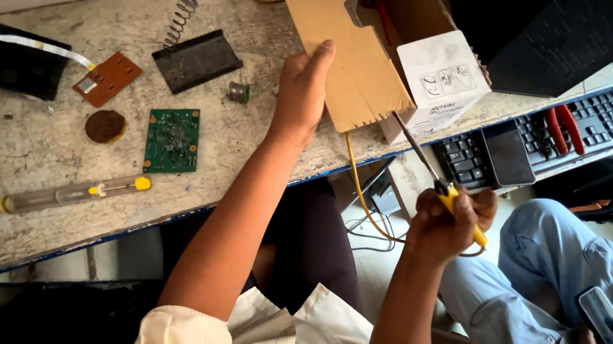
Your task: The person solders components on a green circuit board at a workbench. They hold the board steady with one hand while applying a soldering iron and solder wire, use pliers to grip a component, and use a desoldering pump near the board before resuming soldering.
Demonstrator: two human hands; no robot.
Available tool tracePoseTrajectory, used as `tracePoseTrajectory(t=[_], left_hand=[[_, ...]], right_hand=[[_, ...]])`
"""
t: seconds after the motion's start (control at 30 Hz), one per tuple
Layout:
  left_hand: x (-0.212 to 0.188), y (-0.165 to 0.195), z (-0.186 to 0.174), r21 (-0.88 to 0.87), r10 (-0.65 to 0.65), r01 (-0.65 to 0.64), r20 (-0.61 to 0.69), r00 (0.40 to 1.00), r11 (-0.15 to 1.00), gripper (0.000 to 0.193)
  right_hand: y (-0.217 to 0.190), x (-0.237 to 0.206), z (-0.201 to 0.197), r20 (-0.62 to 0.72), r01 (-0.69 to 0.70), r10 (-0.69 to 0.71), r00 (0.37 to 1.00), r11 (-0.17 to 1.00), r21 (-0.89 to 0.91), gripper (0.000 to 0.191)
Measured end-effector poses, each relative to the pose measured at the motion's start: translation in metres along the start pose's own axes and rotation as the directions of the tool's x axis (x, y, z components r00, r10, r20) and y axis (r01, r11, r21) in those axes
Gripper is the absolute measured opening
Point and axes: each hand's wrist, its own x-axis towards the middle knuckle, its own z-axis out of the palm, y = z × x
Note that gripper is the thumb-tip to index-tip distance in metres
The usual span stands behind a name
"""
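While the left hand grips a cardboard flap, the right hand clasps a yellow-handled screwdriver.

1. My left hand covers part of the cardboard flap, which the top edge cuts off.
2. The screwdriver tip disappears behind that flap, and my right hand hides most of the handle.
3. The phone beside me is half hidden by another person's hand.
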Motion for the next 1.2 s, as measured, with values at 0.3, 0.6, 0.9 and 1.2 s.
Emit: tracePoseTrajectory(t=[0.3,0.6,0.9,1.2], left_hand=[[-0.002,-0.003,-0.003,0.01,0.006,-0.006,0.001,1.0,1.0,0.042],[0.001,0.001,-0.001,0.016,0.071,-0.072,0.017,0.997,0.997,0.039],[-0.001,0.004,0.0,0.011,0.018,-0.018,0.006,1.0,1.0,0.041],[0.002,-0.001,-0.001,0.037,0.025,-0.025,0.008,1.0,0.999,0.042]], right_hand=[[-0.001,-0.007,0.0,0.108,0.018,-0.018,0.994,1.0,-0.002,0.02],[-0.008,-0.001,-0.011,0.262,0.098,-0.111,0.959,0.993,0.063,0.023],[-0.009,0.002,-0.005,0.436,0.258,-0.149,0.887,0.945,-0.202,0.028],[-0.008,0.003,-0.003,0.493,0.324,-0.195,0.848,0.927,-0.191,0.023]])
